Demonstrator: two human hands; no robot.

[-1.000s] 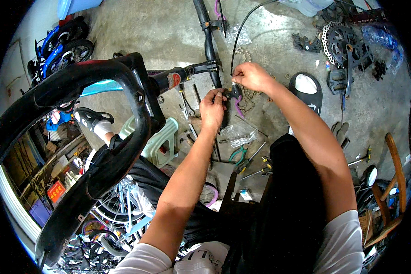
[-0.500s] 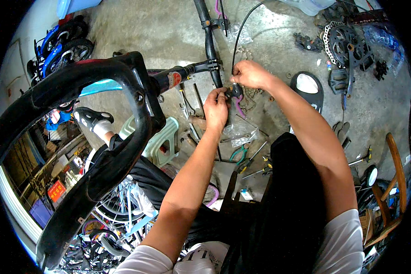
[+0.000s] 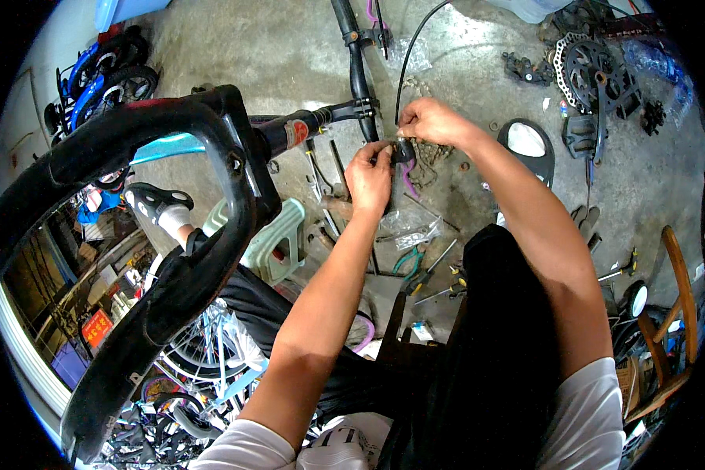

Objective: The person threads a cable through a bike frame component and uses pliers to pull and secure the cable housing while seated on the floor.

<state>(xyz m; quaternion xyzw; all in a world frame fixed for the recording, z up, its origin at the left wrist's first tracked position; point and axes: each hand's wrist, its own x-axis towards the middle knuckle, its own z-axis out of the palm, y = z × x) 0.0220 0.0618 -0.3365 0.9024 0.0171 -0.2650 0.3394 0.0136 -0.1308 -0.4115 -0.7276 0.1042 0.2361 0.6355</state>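
Ahead of me a black bicycle handlebar (image 3: pixel 358 74) runs across the stem of a black bike frame (image 3: pixel 247 176). My left hand (image 3: pixel 370 178) is closed at the near end of the bar, its thumb and fingertips on the black body of a brake lever with a purple blade (image 3: pixel 410 182). Just right of it, my right hand (image 3: pixel 432 124) pinches a black cable (image 3: pixel 402 82) close to where it meets that lever body. The cable arcs up and away to the far edge. My fingers partly hide the joint between cable and lever.
Pliers (image 3: pixel 409 262), screwdrivers and wrenches lie on the concrete below my hands. A pale green stool (image 3: pixel 278 243) stands left. A crankset with chainring (image 3: pixel 599 78) and a pedal (image 3: pixel 580 139) lie right. A wooden chair (image 3: pixel 681 294) is at the right edge, small blue bikes (image 3: pixel 94 86) far left.
My right hand has shifted slightly down and left along with the cable, closer to the lever. My left hand stays on the lever, its fingers slightly repositioned.
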